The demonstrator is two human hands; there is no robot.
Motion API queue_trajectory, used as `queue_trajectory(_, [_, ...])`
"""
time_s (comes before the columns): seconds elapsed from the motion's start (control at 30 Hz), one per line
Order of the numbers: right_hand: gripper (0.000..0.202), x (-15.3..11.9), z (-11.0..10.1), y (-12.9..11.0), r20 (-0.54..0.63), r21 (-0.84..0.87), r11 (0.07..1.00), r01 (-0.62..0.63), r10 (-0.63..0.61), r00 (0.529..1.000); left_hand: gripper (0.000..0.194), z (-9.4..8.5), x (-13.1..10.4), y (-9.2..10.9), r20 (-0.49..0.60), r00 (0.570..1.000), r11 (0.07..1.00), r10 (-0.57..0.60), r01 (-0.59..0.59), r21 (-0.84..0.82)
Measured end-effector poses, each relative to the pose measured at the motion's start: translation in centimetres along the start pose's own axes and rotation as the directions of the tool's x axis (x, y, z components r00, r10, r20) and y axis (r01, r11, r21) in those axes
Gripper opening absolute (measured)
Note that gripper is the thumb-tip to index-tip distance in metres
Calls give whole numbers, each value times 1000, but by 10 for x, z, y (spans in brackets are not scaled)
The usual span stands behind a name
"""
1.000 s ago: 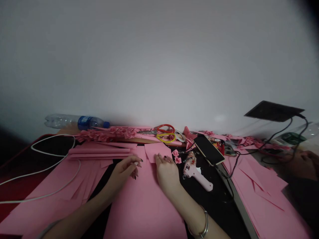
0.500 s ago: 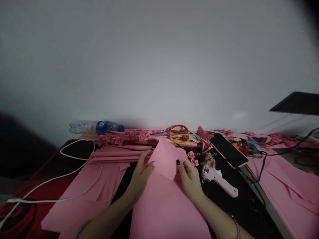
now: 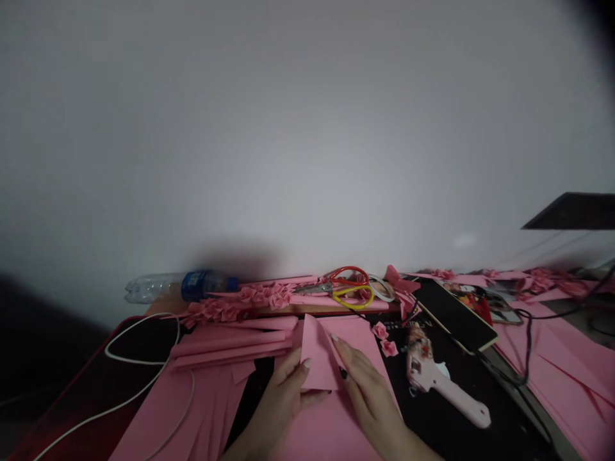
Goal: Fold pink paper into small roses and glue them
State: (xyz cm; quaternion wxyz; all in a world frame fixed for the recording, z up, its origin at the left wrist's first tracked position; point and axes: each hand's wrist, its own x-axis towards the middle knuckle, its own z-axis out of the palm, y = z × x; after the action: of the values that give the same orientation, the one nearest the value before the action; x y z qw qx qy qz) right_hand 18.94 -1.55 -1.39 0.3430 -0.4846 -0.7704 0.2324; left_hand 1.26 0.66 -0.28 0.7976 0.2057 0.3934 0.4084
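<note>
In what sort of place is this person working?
It looks like a crafting table against a plain wall, perhaps in a home or small workshop: a glue gun, scissors and pink paper flowers suggest it.

small pink paper (image 3: 316,362): right side now bent up | left hand (image 3: 283,392): gripping it, earlier apart
</note>
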Motion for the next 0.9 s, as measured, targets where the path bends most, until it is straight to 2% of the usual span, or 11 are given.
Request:
queue_trajectory(0.13, [63, -2, 0, -5, 173, -84, 995, 53, -38, 984, 57, 5, -2, 4, -47, 999, 996, -24, 20, -91])
queue_trajectory(0.2, [65, -1, -1, -10, 222, -108, 992, 62, -37, 974, 58, 9, -4, 7, -19, 1000, 996, -17, 15, -85])
queue_trajectory(0.33, [64, 2, -3, -14, 275, -121, 989, 81, -45, 960, 52, 10, -6, 11, 51, 999, 1000, 20, -19, -6])
queue_trajectory(0.43, [61, 4, -2, -15, 287, -84, 992, 97, -70, 955, 47, 6, -5, 6, 33, 998, 997, 49, -50, 55])
queue_trajectory(0.53, [55, 3, -2, -14, 250, -9, 999, 40, -37, 968, 42, 3, -3, 1, 89, 994, 996, 62, -67, 56])
queue_trajectory(0.6, [51, 3, -2, -12, 183, 77, 997, -12, -2, 983, 41, 3, -2, -1, 111, 992, 998, 57, -61, 32])
queue_trajectory(0.67, [48, 3, -1, -10, 61, 174, 982, -75, 66, 996, 38, 3, -1, -1, 136, 990, 999, 47, -48, 4])
queue_trajectory(0.77, [42, 5, 1, -8, -113, 295, 938, -181, 222, 968, 37, 1, 1, -1, 141, 989, 1000, 30, -29, -12])
queue_trajectory(0.9, [38, 10, 4, -9, -124, 358, 909, -214, 273, 954, 42, -1, 0, -2, 125, 991, 998, 41, -47, 49])
